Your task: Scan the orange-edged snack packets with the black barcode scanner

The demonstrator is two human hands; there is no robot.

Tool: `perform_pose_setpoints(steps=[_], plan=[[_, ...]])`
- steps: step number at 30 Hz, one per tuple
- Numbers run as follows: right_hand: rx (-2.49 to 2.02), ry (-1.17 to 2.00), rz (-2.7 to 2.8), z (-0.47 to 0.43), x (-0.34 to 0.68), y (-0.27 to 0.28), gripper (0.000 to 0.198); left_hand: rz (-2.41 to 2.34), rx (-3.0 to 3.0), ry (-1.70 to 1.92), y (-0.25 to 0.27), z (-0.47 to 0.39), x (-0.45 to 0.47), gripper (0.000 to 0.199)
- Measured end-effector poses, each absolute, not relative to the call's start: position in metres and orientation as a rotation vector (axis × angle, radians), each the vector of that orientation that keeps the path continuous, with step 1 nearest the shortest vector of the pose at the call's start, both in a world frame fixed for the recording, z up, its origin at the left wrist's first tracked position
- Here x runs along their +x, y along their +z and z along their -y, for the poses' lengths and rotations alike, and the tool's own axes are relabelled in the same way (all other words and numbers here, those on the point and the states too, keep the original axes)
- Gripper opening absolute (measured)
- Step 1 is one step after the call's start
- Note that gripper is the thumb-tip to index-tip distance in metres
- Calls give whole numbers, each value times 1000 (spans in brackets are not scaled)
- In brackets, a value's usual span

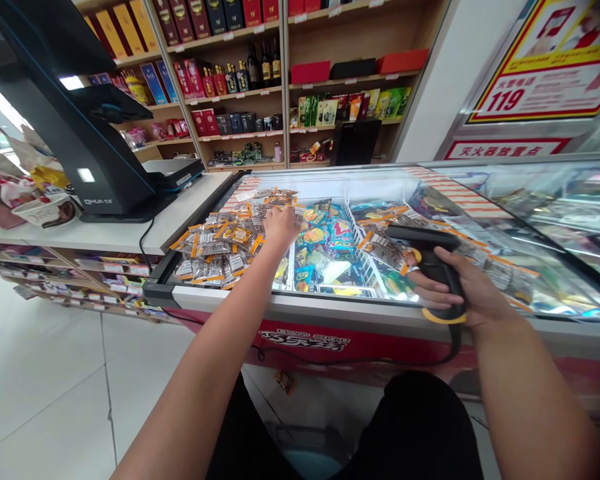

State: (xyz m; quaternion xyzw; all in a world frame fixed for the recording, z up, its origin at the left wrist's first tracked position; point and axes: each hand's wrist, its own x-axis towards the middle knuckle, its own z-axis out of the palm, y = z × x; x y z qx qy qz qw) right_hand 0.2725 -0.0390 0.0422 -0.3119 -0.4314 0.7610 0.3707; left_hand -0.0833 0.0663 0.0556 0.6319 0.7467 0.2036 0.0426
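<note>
My right hand [460, 283] is wrapped round the grip of a black and yellow barcode scanner [443, 270], its head pointing left above the freezer's glass lid. Over the far right edge of a pile of small clear snack packets with orange ends [220, 247], my left hand [281, 225] has its fingers curled down on a packet; the fingertips are partly hidden. A second spread of similar packets [380, 248] lies below and around the scanner, reaching right past my right hand. The scanner's black cable [340, 362] hangs along the freezer's front.
Under the glass of the chest freezer [220, 298], wire baskets hold colourful bags [325, 230]. To the left, a checkout terminal [105, 153] stands on a white counter [195, 203]. One packet [284, 381] lies on the floor by my legs. Stocked shelves [240, 93] rise behind.
</note>
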Motion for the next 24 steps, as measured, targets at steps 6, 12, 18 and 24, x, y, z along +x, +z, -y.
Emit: perform_pose_setpoints(steps=[6,12,18,24], plan=[[-773,1948,1132,42,272,44,41,-1886,2046,1099,43,-77,-88,33],[-753,1956,1166,40,273,41,43,-1343,2194,1294,38,-70,-67,24],[-773,1976,1175,41,272,42,46,-1178,2235,1268,38,-55,-50,31],[-791,1979,1148,46,269,50,48,-1125,2261,1240,37,-53,-53,29]])
